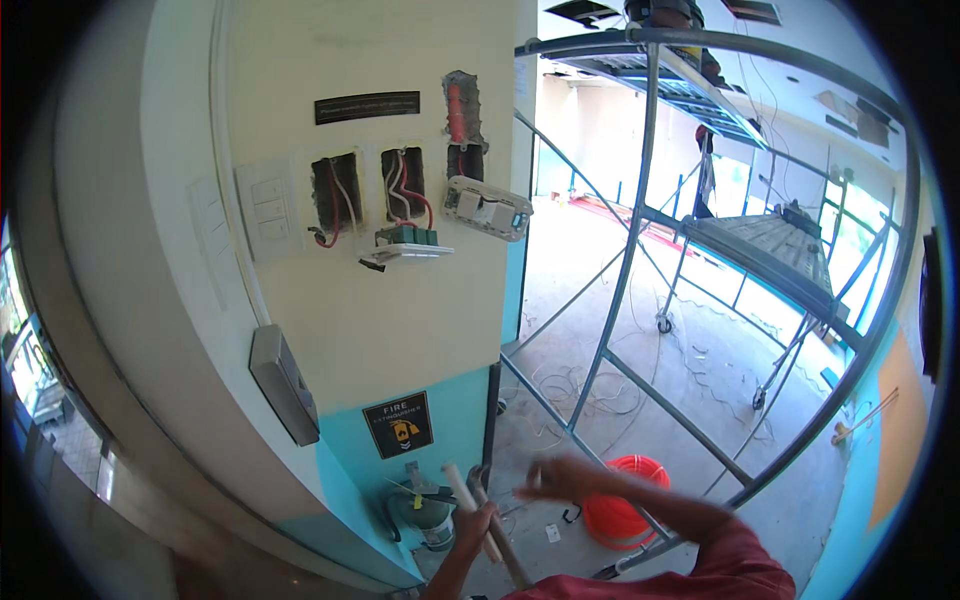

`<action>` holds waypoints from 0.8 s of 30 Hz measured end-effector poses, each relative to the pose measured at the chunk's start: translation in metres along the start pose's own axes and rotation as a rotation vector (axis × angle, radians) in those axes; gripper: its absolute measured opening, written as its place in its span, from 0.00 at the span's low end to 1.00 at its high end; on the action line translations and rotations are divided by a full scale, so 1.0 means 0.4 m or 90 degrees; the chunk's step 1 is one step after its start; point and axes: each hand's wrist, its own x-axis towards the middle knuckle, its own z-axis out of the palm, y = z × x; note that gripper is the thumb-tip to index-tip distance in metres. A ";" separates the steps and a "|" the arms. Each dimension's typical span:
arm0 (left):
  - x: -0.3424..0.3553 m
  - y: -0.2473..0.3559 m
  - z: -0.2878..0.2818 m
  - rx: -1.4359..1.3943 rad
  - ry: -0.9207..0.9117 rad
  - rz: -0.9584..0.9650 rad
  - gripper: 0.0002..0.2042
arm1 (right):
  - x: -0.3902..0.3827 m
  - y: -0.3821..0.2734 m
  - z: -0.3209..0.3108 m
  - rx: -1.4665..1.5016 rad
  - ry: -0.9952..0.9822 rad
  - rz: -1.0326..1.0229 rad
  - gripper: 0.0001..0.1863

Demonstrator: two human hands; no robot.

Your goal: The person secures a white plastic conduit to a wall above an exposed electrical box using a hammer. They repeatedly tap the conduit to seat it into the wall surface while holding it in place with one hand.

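Note:
My left hand (474, 522) is closed round a white tube (460, 485), held at a slant at the bottom centre; a hammer-like metal tool (508, 555) runs alongside it. My right hand (555, 478) is raised just right of these with curled fingers; whether they hold anything is unclear. Above, three wall openings (335, 185) show red and white wires and red conduit. Two loosened switch plates (487, 208) hang from them. Below are a black sign (395, 424) and an extinguisher (435, 522).
Wheeled metal scaffolding (648, 120) fills the right, with dark buckets or objects on top and a partly hidden person (705, 150) behind. A red coil of tubing (620, 517) lies by its base among loose cables (590, 395). A grey box (282, 382) is on the left wall.

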 end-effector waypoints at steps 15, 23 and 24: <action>-0.057 0.472 0.263 0.117 -0.240 0.351 0.14 | -0.178 0.173 0.253 0.868 0.358 0.324 0.13; -0.185 0.951 0.344 -0.074 -0.196 0.700 0.17 | -0.242 0.074 0.063 0.674 0.380 0.195 0.14; -0.182 0.974 0.359 -0.082 -0.196 0.698 0.17 | -0.244 0.045 0.038 0.668 0.380 0.199 0.14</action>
